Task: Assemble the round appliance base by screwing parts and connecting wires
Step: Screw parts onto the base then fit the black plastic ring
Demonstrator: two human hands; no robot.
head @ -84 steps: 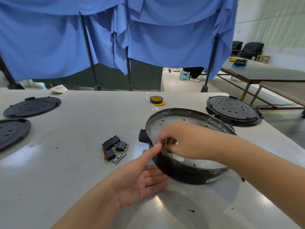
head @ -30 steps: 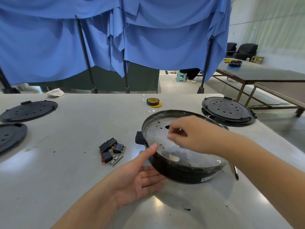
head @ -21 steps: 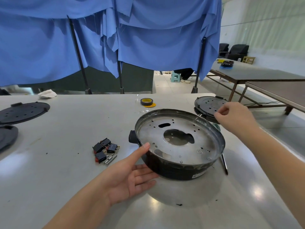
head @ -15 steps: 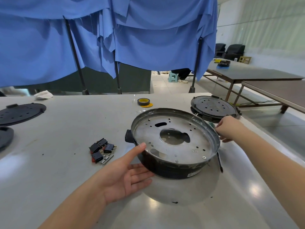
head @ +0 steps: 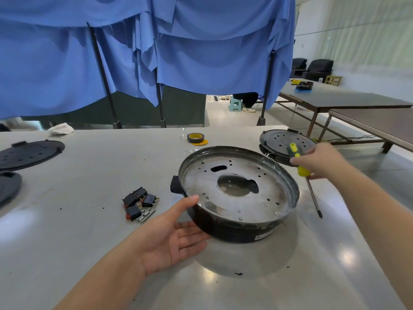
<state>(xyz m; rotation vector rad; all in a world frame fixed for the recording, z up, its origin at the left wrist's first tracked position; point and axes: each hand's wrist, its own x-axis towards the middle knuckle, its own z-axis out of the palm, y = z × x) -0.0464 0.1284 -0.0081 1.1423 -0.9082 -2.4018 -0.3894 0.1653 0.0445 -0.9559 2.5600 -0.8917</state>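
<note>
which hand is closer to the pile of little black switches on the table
Left. The left hand lies open just right of the small black rocker switches, steadying the round black appliance base. The right hand is beyond the base, holding the yellow-handled screwdriver.

The room is bright. Shiny light spots sit on the counter point(head: 67, 220) at 5 o'clock. The right hand point(head: 321, 161) looks blurry. Edges bend.

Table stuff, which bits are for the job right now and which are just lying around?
In use: round base, steadied by left hand; screwdriver, held by right hand; switches.
Lying about: tape roll, black lids, white rag.
</note>
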